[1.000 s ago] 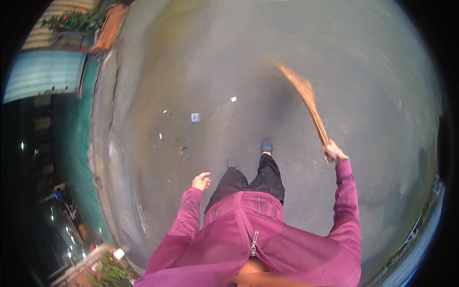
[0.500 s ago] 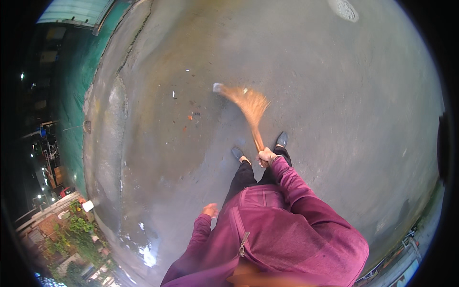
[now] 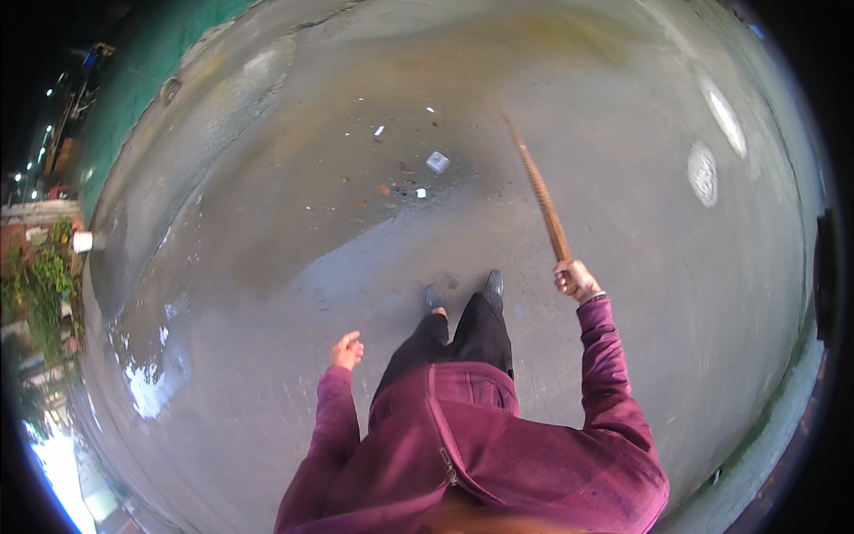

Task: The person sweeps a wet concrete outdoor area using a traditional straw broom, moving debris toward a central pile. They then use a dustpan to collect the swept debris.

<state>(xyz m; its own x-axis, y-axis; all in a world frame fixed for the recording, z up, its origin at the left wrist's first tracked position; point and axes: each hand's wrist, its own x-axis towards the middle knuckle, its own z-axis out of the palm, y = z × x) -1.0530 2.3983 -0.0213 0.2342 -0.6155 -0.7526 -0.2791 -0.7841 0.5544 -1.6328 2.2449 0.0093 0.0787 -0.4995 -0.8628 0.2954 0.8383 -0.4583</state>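
Note:
My right hand (image 3: pixel 578 279) grips the handle of a straw broom (image 3: pixel 543 194), held out to my right. Seen edge-on, the broom looks thin, and its far tip blurs into the wet floor. My left hand (image 3: pixel 347 351) hangs in the air at my left side, fingers apart, with nothing in it. Ahead of my feet lies a small heap of litter: a pale square wrapper (image 3: pixel 437 161), a white scrap (image 3: pixel 421 192), an orange bit (image 3: pixel 384 190) and several smaller crumbs. The broom is apart from this litter, to its right.
Wet grey concrete floor (image 3: pixel 623 374) surrounds me, with a shiny puddle (image 3: pixel 149 383) at the left. A green sheet wall (image 3: pixel 133 98) stands far left, near a white container (image 3: pixel 83 241) and plants (image 3: pixel 44 271). Two pale round patches (image 3: pixel 703 174) mark the floor at right.
The broom has swung from the litter to the right, turning edge-on. The pale wrapper has left its tip and lies among the other scraps. My left hand has lifted slightly; the view has turned.

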